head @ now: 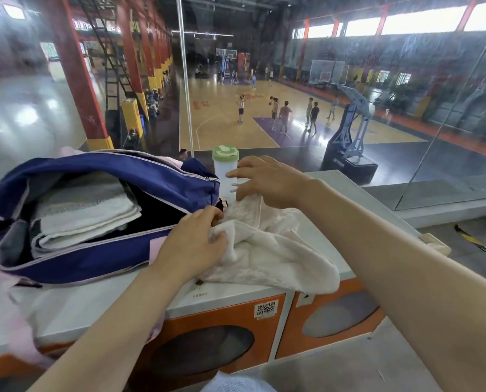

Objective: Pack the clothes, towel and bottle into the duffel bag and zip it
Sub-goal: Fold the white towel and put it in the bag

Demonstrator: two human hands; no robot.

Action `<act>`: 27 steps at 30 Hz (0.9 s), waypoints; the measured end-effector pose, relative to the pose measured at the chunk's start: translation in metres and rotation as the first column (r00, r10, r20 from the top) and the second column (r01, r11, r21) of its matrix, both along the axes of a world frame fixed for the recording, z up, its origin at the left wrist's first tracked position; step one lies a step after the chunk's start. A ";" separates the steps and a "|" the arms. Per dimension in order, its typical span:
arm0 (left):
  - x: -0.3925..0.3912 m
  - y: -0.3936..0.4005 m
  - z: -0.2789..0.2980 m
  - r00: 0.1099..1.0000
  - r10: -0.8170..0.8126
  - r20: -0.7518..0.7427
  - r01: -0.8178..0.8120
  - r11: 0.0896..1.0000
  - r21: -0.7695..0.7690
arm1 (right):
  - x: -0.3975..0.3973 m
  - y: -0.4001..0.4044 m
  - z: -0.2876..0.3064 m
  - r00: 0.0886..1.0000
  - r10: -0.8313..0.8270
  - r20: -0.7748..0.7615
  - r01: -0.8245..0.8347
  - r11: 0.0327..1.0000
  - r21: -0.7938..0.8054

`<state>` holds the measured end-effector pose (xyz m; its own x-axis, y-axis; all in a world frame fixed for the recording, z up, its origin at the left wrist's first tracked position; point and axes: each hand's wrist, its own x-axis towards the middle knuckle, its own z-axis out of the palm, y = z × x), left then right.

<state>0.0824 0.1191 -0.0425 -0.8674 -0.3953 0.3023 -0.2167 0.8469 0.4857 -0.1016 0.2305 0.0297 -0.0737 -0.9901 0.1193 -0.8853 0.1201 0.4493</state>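
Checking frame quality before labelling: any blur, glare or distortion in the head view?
Head view: wide-angle bending at the edges, the forearms stretched; bright glare from the windows and reflections on the left floor; background court soft and streaky; the left hand, right hand, towel, bottle and open bag are fairly sharp.

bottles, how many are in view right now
1. The bottle, clear with a green lid, stands upright on the counter top beyond the duffel bag's right end. More could be hidden inside the bag.
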 end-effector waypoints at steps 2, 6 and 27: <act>0.001 -0.002 0.000 0.998 0.002 0.061 -0.003 1.000 0.016 | -0.006 -0.003 0.002 0.996 -0.030 -0.089 0.036 0.997 0.065; 0.007 -0.009 0.004 0.982 -0.050 0.184 0.046 0.999 0.029 | -0.022 -0.001 0.015 0.979 -0.090 -0.185 0.103 0.993 0.060; -0.016 -0.044 0.124 0.981 -0.065 -0.180 0.064 0.998 -0.013 | -0.045 0.127 0.114 0.791 -0.612 0.025 0.611 0.791 0.035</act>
